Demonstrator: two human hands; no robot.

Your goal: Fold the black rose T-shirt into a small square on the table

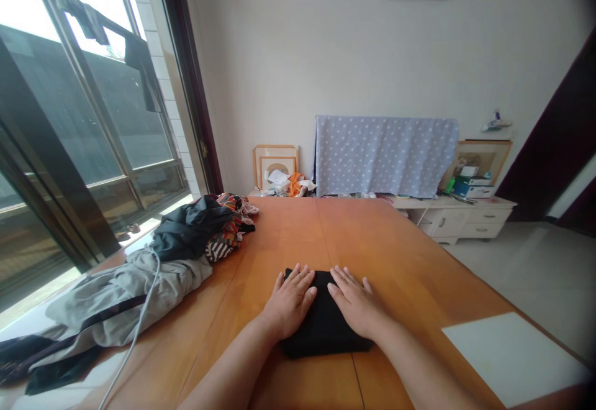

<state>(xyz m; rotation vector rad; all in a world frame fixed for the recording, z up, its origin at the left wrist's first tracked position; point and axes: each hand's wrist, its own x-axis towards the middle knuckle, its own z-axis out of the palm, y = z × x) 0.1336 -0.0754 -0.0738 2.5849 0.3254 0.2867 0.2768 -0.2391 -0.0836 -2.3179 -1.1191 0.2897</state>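
- Your left-hand grip (291, 301) lies open and flat, fingers spread, palm down on the left far corner of the folded black cloth (323, 329). It is not closed on anything.
- Your right-hand grip (356, 303) is just as open, fingers spread and flat on the right far corner of the same cloth. The two hands sit close together, nearly touching at the fingertips.
- The folded black cloth lies on the near part of the wooden bench (395, 255), about midway between its left and right sides, right in front of you.
- To your left, along the bench's window side, lies a heap of clothes: a crumpled grey garment (125, 298) with dark trim, a black jacket (189, 230), and a patterned cloth (233, 223) in orange and black at the far end.
- A white cable (144, 310) runs down across the grey garment.
- A white sheet (512, 354) lies flat at the near right corner of the bench, well apart from your hands.
- Beyond the far edge, a polka-dot cloth (384, 155) hangs against the wall, beside framed pictures (274, 164) and a low white cabinet (451, 220).
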